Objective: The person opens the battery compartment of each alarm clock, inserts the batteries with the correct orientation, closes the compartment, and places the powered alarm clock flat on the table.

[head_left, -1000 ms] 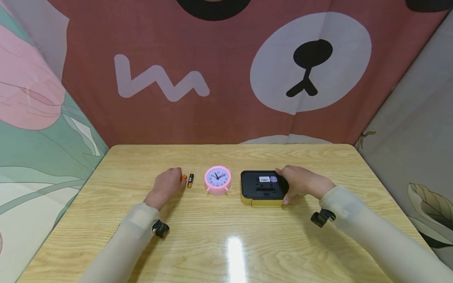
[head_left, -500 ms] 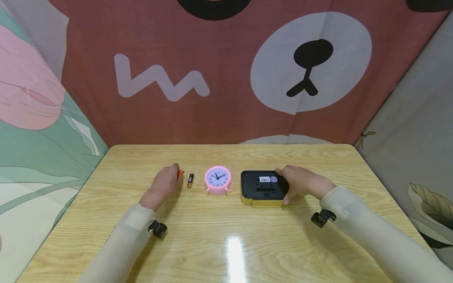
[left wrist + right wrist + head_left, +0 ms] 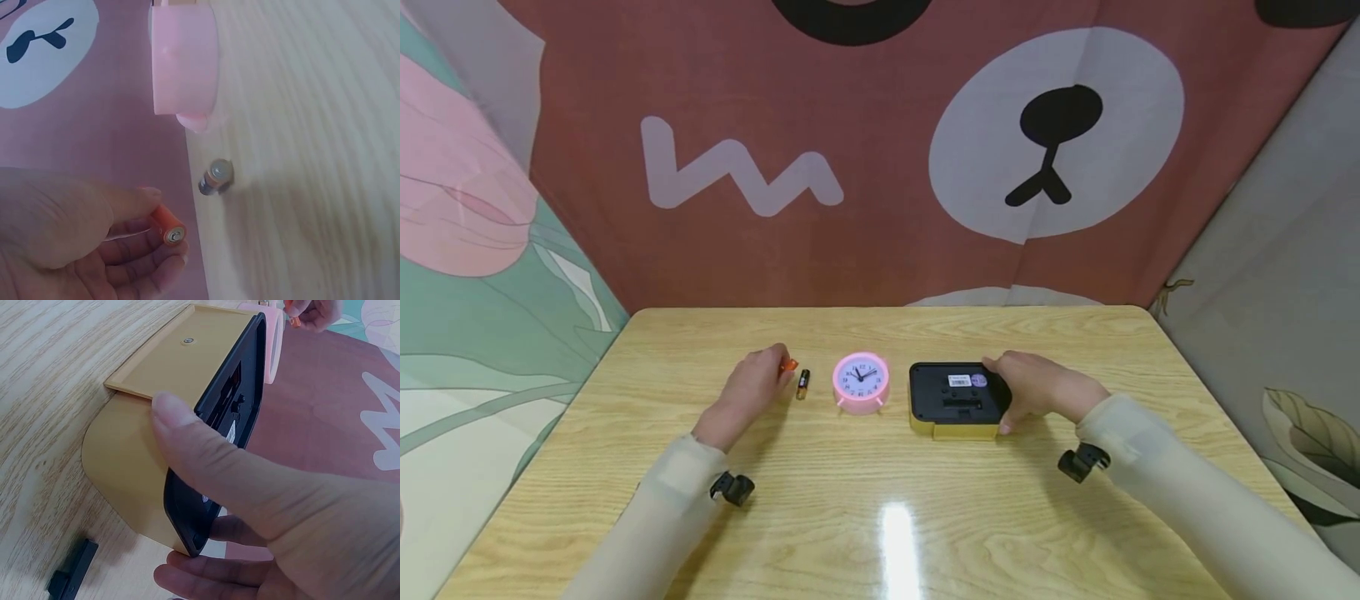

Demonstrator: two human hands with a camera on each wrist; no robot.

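My left hand (image 3: 747,390) pinches an orange battery (image 3: 167,224) between thumb and fingers, one metal end showing in the left wrist view. Just right of that hand, a black-and-copper battery (image 3: 803,384) lies on the table. A pink round alarm clock (image 3: 861,382) stands beyond it, dial toward me. My right hand (image 3: 1037,387) grips the right end of a yellow box-shaped device (image 3: 125,462), thumb on its yellow case. Its black back (image 3: 936,402) faces up toward me, with a white label, a purple round sticker and a dark slot.
In the right wrist view a small black strip-shaped piece (image 3: 75,569) lies on the table near the yellow case. The wooden table (image 3: 820,517) ends at a red cloth (image 3: 880,258) with a cartoon bear face. Patterned cloths hang at both sides.
My left hand has shifted slightly left and away from me with the orange battery, which then came a little back right. My right hand and the yellow device have stayed put.
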